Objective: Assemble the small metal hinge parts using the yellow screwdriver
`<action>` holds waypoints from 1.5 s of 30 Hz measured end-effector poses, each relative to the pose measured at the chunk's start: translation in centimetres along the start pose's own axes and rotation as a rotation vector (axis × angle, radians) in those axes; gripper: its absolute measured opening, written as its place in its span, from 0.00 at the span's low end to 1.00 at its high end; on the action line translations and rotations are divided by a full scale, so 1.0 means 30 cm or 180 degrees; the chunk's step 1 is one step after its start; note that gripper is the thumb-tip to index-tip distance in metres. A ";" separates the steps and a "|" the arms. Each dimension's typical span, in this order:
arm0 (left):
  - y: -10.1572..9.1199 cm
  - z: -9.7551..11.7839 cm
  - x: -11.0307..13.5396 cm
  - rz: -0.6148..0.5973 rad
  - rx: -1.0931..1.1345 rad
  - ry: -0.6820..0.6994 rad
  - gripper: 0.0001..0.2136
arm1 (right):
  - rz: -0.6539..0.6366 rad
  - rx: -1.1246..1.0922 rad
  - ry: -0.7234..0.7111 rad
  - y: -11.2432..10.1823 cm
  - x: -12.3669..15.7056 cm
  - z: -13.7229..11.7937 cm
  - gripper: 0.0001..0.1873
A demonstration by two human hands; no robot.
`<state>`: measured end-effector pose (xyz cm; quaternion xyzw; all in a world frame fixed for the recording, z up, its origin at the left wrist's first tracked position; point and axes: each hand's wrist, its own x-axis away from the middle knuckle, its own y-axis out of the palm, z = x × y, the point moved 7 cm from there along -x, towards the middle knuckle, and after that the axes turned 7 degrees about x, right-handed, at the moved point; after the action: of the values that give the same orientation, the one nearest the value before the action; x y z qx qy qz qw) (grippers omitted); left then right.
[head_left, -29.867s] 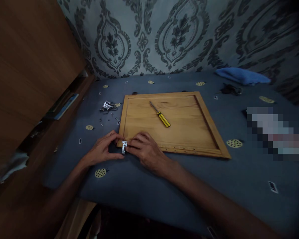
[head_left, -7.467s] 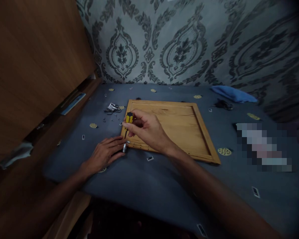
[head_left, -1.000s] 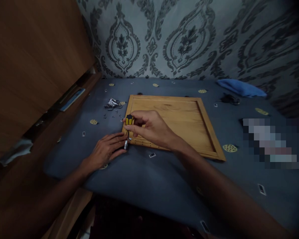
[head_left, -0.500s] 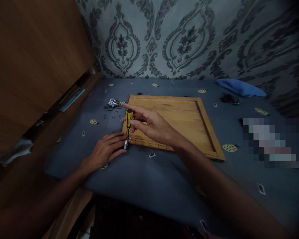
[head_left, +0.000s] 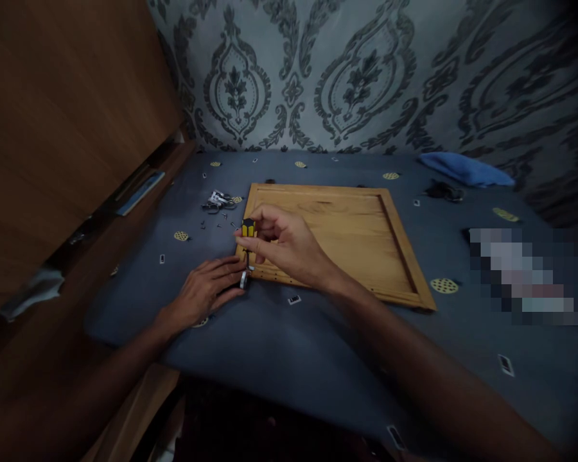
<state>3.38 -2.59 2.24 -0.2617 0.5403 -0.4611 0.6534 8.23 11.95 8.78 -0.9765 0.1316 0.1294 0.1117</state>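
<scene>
My right hand [head_left: 279, 244] is closed round the handle of a screwdriver [head_left: 248, 227], black and yellow, held upright over the near left corner of a wooden panel [head_left: 337, 237] with a raised frame. The shaft points down at a small metal hinge [head_left: 243, 278] on the panel's edge. My left hand [head_left: 209, 287] lies flat with its fingers stretched out, fingertips against that corner and beside the hinge. A row of small dark holes runs along the panel's near edge. Whether the screwdriver tip sits in a screw is too small to tell.
Beyond my left hand lie several metal hinges [head_left: 219, 200] in a heap and loose screws [head_left: 220, 224]. A blue cloth [head_left: 467, 169] and a dark object [head_left: 443, 190] are at the back right. A wooden cabinet [head_left: 77, 96] borders the left; a patterned wall stands behind.
My right hand's fingers have curled in from stretched out and now wrap the top of the screwdriver handle. The left hand and the panel have stayed in place.
</scene>
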 end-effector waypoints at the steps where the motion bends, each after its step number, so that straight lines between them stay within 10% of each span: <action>1: 0.000 0.001 0.000 -0.0014 0.0004 0.0003 0.14 | -0.0100 0.0007 -0.0001 0.000 0.001 -0.007 0.16; 7: 0.003 -0.002 0.000 -0.0092 -0.0007 -0.0050 0.14 | -0.0368 -0.0068 0.0067 -0.002 0.001 -0.014 0.05; 23: 0.005 -0.005 0.003 0.0019 0.0012 -0.0047 0.14 | 0.0102 -0.0073 0.0050 -0.014 -0.002 0.009 0.17; 30: 0.002 -0.004 0.002 -0.0008 -0.0044 -0.0046 0.14 | -0.0423 0.0150 -0.0004 -0.013 0.004 -0.020 0.13; 45: 0.002 0.000 -0.002 -0.0054 -0.0004 -0.0040 0.14 | 0.0750 0.0288 -0.0485 -0.076 0.016 -0.086 0.18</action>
<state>3.41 -2.52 2.22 -0.2695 0.5342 -0.4647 0.6527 9.92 13.33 11.50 -0.9356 0.2421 0.2093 0.1493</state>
